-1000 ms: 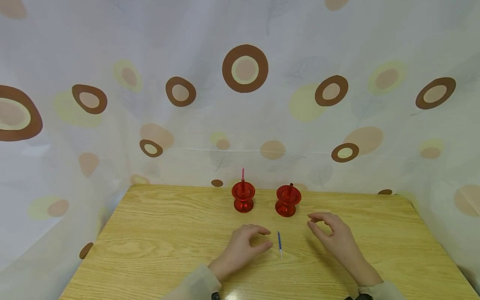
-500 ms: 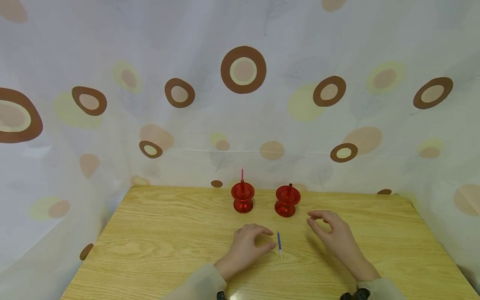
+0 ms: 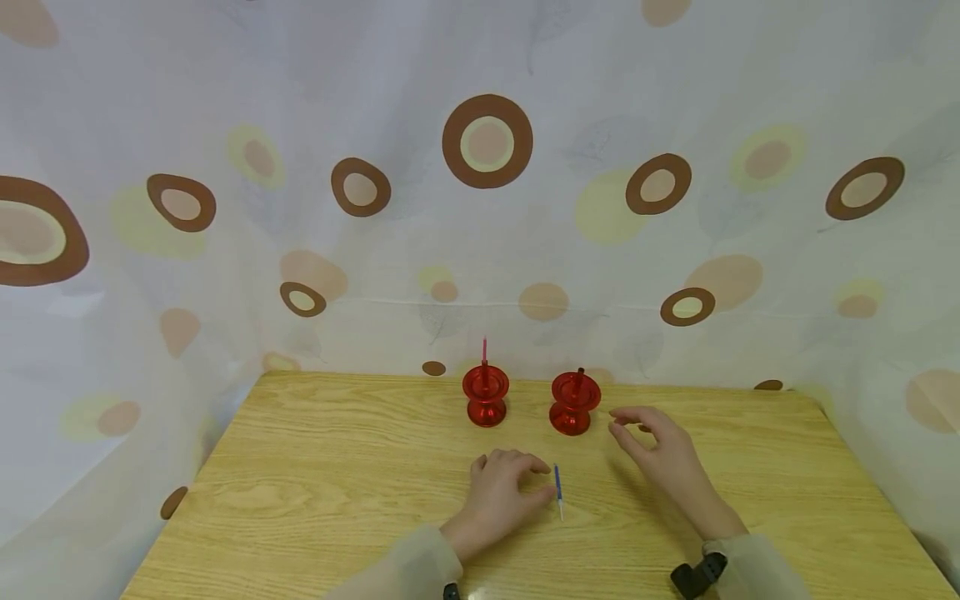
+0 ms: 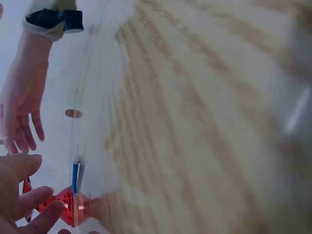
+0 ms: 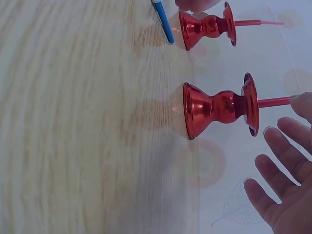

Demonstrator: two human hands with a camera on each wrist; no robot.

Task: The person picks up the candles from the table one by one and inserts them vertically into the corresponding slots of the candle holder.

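Note:
A thin blue candle with a white end (image 3: pixel 558 487) lies on the wooden table. My left hand (image 3: pixel 504 497) is just left of it, thumb and fingers curved apart with a gap between them; whether the thumb touches the candle I cannot tell. Behind stand two shiny red candle holders. The left candle holder (image 3: pixel 486 408) has a slim pink candle (image 3: pixel 484 348) upright in it; the right candle holder (image 3: pixel 572 417) shows only its bare stem. My right hand (image 3: pixel 663 454) hovers right of that holder, fingers loosely bent, holding nothing. In the right wrist view, its fingers (image 5: pixel 278 178) are spread.
The wooden table (image 3: pixel 337 467) reaches back to a pale curtain (image 3: pixel 390 275) with brown and yellow ovals, which also hangs along both sides. A dark band (image 3: pixel 697 575) sits on the right wrist. Both holders stand near the table's back edge.
My left hand has moved right, up to the blue candle. My right hand has shifted slightly up and left, towards the right candle holder. The candle and holders have stayed put.

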